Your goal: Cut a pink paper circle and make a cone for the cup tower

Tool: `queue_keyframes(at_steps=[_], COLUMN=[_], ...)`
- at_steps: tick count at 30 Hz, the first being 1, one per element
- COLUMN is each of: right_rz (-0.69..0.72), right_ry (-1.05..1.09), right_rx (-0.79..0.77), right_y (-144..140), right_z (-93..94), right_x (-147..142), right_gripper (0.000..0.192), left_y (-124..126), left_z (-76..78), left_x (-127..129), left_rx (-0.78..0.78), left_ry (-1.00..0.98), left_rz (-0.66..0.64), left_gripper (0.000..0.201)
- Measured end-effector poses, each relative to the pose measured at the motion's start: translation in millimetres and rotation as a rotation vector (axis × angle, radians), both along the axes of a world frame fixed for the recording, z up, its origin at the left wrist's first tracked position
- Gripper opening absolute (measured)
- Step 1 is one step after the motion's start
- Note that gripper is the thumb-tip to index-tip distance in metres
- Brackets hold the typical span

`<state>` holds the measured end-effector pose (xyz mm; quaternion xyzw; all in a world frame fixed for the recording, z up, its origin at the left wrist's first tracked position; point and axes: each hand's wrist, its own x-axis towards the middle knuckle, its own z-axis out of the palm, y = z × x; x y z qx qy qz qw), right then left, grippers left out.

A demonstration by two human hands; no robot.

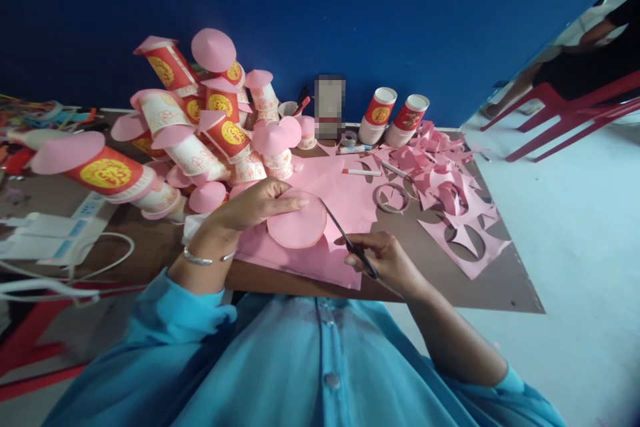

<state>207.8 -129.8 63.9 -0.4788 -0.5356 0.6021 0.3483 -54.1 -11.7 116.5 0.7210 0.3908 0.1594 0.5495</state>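
A turquoise buttoned garment (pixel 300 367) fills the foreground, its sleeves running up to both of the person's hands at the near edge of a brown table (pixel 505 280). The left hand (pixel 250 205), a silver bangle (pixel 205 259) on its wrist, has its fingers (pixel 290 202) curled over the top rim of a pink paper disc (pixel 297 227), gripping it just above a large pink paper sheet (pixel 340 203). The right hand (pixel 387 260) is clenched around the handles of dark scissors (pixel 347 240), whose blades point up and left and meet the disc's right edge. Behind the left hand rises a leaning heap of red-and-gold paper cups (pixel 200 127), many capped with pink paper cones. Two more such cups (pixel 393 117) stand upright against the blue wall (pixel 320 7). A tape roll (pixel 393 198) and a white marker (pixel 361 172) lie on the sheet's far side, beside pink offcuts (pixel 460 213) with round holes. White cables (pixel 65 267) lie at far left.
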Motion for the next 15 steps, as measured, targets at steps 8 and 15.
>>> queue_keyframes(at_steps=[8, 15], right_rz=[0.011, 0.016], right_ry=[-0.022, -0.028], right_rx=[0.017, 0.026], right_y=[1.5, 0.1], right_z=[1.2, 2.4], right_x=[-0.1, 1.0], right_gripper=[0.055, 0.055], left_y=[1.9, 3.7], left_z=[1.2, 0.8], left_x=[-2.6, -2.5], left_rx=[-0.048, -0.065], left_ry=[-0.001, 0.01], left_rz=[-0.03, -0.062], left_gripper=[0.044, 0.044])
